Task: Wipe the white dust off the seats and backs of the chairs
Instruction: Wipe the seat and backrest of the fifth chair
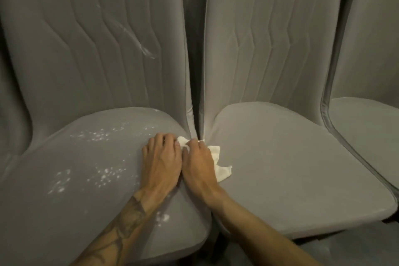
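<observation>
Grips white cloth (218,164) under curled right hand (199,164), at gap between 2 seats. Rests left hand (162,157) just beside, fingers bent; cannot tell whether holding cloth. Best to sweep left past it through white dust (103,175), pressing lightly.
</observation>
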Demonstrator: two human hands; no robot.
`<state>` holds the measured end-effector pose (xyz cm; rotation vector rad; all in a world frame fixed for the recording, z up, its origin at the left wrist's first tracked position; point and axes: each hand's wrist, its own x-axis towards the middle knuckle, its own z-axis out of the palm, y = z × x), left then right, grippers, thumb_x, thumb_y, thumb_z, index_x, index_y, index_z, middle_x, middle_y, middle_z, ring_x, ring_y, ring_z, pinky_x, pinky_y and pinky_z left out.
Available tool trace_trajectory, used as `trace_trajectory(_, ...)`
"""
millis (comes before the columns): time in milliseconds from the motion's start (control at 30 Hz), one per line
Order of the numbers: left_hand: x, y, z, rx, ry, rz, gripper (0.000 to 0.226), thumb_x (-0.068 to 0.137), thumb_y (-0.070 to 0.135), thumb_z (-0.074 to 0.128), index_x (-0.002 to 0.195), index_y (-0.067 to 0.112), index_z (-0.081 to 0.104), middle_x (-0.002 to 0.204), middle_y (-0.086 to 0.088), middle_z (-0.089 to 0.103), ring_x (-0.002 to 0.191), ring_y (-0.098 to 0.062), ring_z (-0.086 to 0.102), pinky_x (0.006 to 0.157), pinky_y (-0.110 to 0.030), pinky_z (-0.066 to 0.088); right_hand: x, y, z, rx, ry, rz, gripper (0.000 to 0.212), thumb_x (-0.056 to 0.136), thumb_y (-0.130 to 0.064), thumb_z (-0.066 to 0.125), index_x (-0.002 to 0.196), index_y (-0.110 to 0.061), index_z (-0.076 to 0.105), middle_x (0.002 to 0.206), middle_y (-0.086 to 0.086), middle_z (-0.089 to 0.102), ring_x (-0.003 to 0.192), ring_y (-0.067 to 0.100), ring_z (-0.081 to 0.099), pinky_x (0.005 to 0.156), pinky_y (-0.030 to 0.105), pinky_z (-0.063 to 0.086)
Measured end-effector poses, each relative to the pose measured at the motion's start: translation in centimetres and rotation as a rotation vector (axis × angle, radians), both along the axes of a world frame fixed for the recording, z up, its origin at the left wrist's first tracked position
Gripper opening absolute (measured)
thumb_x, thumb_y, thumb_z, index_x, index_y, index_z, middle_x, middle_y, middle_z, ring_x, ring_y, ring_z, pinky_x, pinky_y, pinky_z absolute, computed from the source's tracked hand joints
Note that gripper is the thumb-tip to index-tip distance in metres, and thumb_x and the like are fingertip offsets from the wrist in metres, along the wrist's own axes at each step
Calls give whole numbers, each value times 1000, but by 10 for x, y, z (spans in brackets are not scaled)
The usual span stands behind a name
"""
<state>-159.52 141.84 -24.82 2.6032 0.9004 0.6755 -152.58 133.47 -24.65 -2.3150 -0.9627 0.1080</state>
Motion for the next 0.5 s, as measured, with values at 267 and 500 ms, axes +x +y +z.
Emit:
trace_trajectory(267, -23, 24, -2, 96, 89, 74, 22, 107, 29, 44, 105, 16, 62, 108, -5, 57, 100, -27, 51, 89, -43, 38, 66, -64, 23, -25, -52, -123, 21, 104, -14, 43, 102, -1, 59, 107, 20, 59, 99, 37, 54, 90, 47, 40)
trace_trajectory(500, -48, 42, 6, 88, 170, 182, 18, 105, 31, 52, 113, 19, 64, 120, -5, 58, 110, -29, 52, 94, -44, 38, 10, 14, 11, 65, 7, 133, 15, 102, -10, 42, 108, -6, 56, 115, 14, 56, 108, 31, 51, 97, 42, 35)
